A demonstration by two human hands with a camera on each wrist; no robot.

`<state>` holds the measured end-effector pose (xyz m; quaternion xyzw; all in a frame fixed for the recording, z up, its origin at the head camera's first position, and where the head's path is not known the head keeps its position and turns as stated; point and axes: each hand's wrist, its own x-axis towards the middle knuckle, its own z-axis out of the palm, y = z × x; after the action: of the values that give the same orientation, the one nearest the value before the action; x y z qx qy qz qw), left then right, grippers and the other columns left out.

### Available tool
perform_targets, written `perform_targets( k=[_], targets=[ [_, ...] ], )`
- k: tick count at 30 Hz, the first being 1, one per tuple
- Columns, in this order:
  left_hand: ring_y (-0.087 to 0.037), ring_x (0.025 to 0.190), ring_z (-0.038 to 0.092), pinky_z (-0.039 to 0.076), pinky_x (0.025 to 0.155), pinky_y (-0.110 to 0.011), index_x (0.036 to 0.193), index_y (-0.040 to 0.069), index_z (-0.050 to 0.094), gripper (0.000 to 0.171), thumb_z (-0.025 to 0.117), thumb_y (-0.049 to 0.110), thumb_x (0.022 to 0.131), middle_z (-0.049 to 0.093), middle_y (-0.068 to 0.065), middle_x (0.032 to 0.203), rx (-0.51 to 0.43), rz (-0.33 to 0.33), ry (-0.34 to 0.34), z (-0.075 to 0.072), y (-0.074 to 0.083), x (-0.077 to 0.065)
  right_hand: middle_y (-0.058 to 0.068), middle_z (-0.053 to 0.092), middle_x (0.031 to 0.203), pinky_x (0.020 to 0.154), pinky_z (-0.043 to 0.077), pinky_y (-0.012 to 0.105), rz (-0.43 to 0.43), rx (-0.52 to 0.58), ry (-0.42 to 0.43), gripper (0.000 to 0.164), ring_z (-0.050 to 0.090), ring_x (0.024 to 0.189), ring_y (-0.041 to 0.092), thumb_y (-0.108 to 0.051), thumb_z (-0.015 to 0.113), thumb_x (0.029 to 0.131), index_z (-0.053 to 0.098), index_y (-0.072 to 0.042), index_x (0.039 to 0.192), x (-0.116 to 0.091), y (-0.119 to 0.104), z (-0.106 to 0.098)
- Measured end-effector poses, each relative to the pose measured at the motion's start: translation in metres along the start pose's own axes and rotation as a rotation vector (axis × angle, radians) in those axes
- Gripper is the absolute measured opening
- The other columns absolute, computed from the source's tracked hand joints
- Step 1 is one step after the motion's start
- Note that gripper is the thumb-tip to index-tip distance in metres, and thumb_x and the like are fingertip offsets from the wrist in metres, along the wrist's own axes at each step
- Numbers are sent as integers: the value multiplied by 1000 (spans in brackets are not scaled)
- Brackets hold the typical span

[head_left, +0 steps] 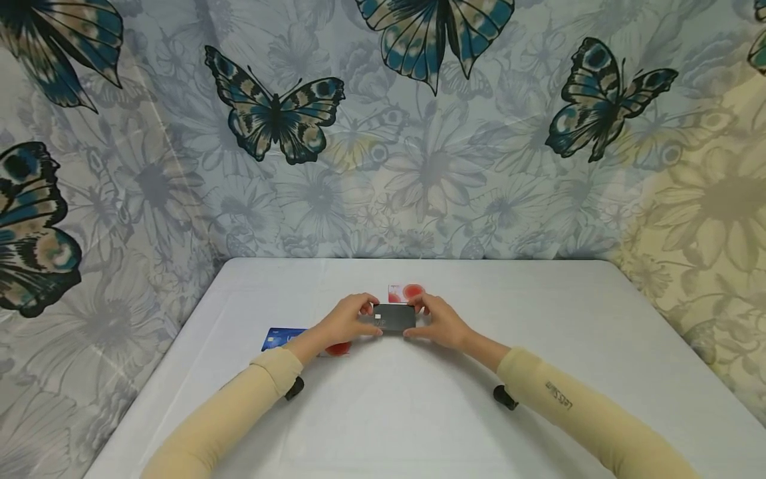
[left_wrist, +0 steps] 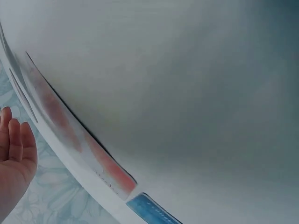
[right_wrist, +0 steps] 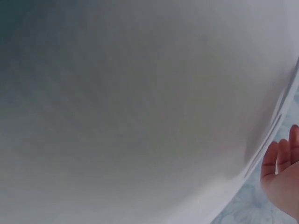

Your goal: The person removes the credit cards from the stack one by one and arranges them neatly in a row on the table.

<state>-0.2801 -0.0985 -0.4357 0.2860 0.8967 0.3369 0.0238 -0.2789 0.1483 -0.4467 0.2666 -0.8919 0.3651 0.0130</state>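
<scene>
A dark grey card (head_left: 395, 320) with "VIP" lettering and a small pale chip mark is between both hands at mid-table. My left hand (head_left: 347, 318) pinches its left end, thumb at the lower corner and fingers at the upper one. On the right end, my right hand (head_left: 441, 322) pinches in the same way. Whether the card touches the table cannot be told. Just behind it lies a white card with a red round patch (head_left: 413, 291). Only a few fingers of each hand appear in the wrist views, and the grey card is not plain there.
Partly under the left forearm lie a blue card (head_left: 280, 338) and a white-and-red card (head_left: 339, 349), side by side. Both rest on a white-covered table (head_left: 538, 313). A butterfly-patterned cloth (head_left: 431, 166) rises behind the table and along its sides.
</scene>
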Motion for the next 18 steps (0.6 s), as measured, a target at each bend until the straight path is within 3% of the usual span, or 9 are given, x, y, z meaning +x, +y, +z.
perform_targets(
  k=[7,18],
  targets=[
    [-18,92,46,39,82,-35,116,9,56,57,78,36,71,53,-2,98,95,-20,-34,1,0,-15,3,53,93,81,38,35,-19,2,-48,52,47,88,21,-30,81,68,55,-13,110,-9,-6,7],
    [-20,97,41,37,84,-37,112,9,60,56,79,39,69,55,-4,102,140,-56,-20,1,3,-34,5,55,93,83,38,35,-62,3,-97,53,47,90,23,-29,81,69,57,-5,110,-12,-19,12]
  ],
)
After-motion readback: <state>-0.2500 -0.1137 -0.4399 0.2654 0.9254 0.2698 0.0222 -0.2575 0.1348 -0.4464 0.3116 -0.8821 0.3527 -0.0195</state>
